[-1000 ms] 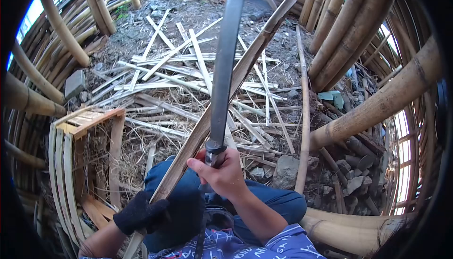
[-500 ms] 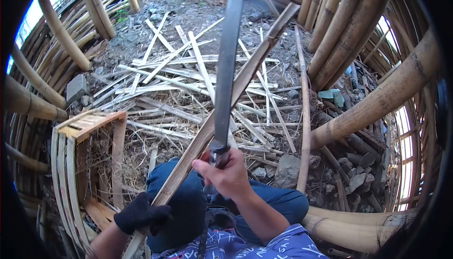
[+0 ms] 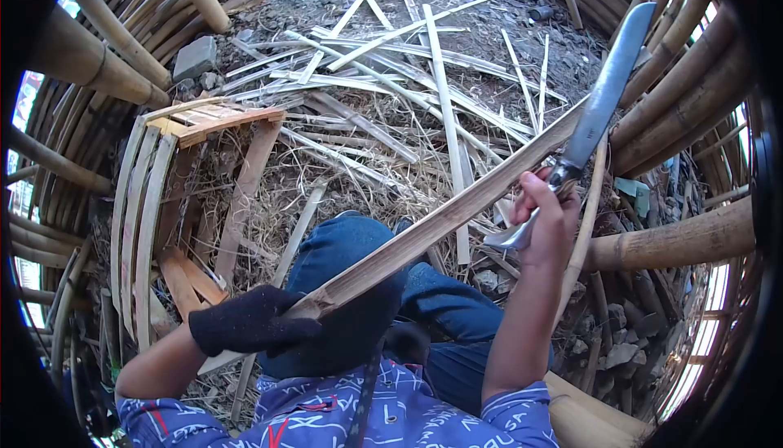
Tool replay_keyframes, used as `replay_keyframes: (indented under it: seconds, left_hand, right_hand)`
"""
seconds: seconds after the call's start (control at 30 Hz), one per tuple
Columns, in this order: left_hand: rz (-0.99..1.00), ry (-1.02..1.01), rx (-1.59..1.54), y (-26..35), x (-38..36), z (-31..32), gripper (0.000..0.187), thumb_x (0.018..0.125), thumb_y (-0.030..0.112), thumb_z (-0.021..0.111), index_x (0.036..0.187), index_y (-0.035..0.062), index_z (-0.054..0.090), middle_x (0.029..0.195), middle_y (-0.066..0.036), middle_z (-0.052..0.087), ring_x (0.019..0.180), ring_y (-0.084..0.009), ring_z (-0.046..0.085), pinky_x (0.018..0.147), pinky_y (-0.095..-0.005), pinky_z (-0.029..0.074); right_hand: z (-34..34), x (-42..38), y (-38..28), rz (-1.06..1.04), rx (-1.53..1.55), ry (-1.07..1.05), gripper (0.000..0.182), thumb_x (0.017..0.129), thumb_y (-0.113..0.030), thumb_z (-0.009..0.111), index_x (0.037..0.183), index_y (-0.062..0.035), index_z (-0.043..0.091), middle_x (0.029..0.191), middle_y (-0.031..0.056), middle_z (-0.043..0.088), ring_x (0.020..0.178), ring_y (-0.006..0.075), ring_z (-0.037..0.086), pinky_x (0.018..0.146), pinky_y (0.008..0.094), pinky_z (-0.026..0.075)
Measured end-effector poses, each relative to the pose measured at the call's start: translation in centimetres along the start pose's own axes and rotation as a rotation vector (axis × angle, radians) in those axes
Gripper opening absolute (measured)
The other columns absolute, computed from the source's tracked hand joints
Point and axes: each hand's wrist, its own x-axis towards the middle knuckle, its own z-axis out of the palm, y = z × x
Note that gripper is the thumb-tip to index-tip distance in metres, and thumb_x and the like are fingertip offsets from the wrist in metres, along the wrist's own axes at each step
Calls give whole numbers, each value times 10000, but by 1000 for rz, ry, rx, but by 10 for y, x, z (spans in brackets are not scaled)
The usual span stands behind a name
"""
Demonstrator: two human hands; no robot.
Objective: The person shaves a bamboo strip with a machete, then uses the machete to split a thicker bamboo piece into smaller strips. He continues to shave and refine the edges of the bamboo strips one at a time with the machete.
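Note:
My left hand [image 3: 253, 319], in a black glove, is wrapped round the lower end of a long split bamboo strip [image 3: 432, 232]. The strip slants across my knees, up and to the right. In my bare right hand [image 3: 548, 215] is the handle of a machete [image 3: 608, 89], its long blade pointing up and right. The blade overlaps the strip's far end in this view. A pale, shiny piece of the handle end shows below my right fingers.
A slatted wooden crate [image 3: 145, 228] lies at my left. Thin bamboo strips [image 3: 440, 97] are scattered over the ground ahead. Thick bamboo poles [image 3: 673, 234] stand and slant on both sides. A concrete block [image 3: 196, 58] sits far left, with stone rubble [image 3: 620, 354] at right.
My right hand has moved right with the machete, whose blade now tilts right. The bamboo strip lies flatter, still in my left hand. The view has turned.

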Motion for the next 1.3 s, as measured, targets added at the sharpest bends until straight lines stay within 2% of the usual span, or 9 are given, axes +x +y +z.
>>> replay_keyframes:
  seconds: [0.23, 0.53, 0.63, 0.73, 0.9, 0.97, 1.03, 1.17, 1.3]
  left_hand:
    - [-51, -37, 116, -3, 1, -12, 384, 864, 357, 649, 907, -24, 651, 617, -34, 600, 547, -88, 566, 525, -261, 459]
    - [18, -87, 20, -30, -7, -24, 334, 814, 296, 698, 917, -19, 660, 652, -35, 615, 588, -81, 578, 550, -252, 466]
    - [-1, -186, 246, -31, -9, -27, 347, 785, 304, 721, 906, -15, 660, 651, -33, 620, 592, -85, 593, 560, -252, 473]
    - [7, -277, 97, -36, -7, -25, 335, 790, 309, 710, 894, -4, 651, 652, -38, 625, 576, -90, 600, 522, -251, 467]
    - [-30, -115, -155, -17, -11, -7, 324, 885, 335, 610, 851, 13, 599, 574, -4, 534, 451, -70, 492, 394, -228, 369]
    - [-53, -104, -288, -14, -5, 1, 342, 917, 353, 560, 871, 15, 585, 571, -4, 515, 457, -66, 489, 390, -218, 365]
    - [-14, -58, -203, -1, 0, 7, 368, 920, 380, 551, 868, 17, 578, 574, -8, 504, 451, -72, 480, 393, -226, 374]
    - [-39, -24, -256, 20, 13, 14, 355, 928, 365, 535, 887, 15, 580, 569, -13, 490, 448, -92, 487, 399, -248, 405]
    - [20, 20, -274, 35, 17, 23, 336, 934, 343, 520, 892, 16, 583, 566, -16, 483, 442, -105, 493, 402, -257, 418]
  right_hand:
    - [-16, 27, -16, -111, -87, 121, 129, 791, -57, 655, 840, -72, 537, 573, -19, 446, 429, 72, 429, 393, 222, 359]
    - [-60, 68, -32, -129, -21, 67, 117, 801, -91, 651, 832, -85, 539, 607, -36, 446, 488, 59, 431, 454, 220, 363]
    - [-65, 74, -31, -114, -38, 99, 115, 799, -92, 655, 827, -87, 543, 612, -41, 451, 495, 53, 430, 465, 215, 364]
    - [-73, 82, -28, -82, -114, 112, 91, 846, -146, 613, 837, -66, 571, 626, -52, 424, 534, 42, 417, 503, 215, 356]
    - [-75, 98, -25, -47, -53, 130, 157, 816, -160, 692, 805, -87, 554, 600, -58, 452, 478, 38, 422, 459, 202, 366]
    - [-68, 85, -22, -14, -31, 165, 240, 850, -282, 683, 865, -80, 555, 582, -58, 438, 448, 29, 406, 390, 182, 345]
    - [-55, 61, -6, -40, -9, 187, 234, 864, -290, 666, 850, -87, 550, 556, -57, 421, 416, 31, 409, 360, 184, 346]
    - [-48, -2, 32, -137, -228, 74, 142, 867, -118, 612, 772, -90, 510, 537, -38, 449, 380, 69, 446, 361, 197, 368]
    - [-55, -42, 60, -222, -421, -155, 130, 785, -73, 640, 750, -47, 517, 553, -14, 518, 429, 84, 510, 406, 221, 398]
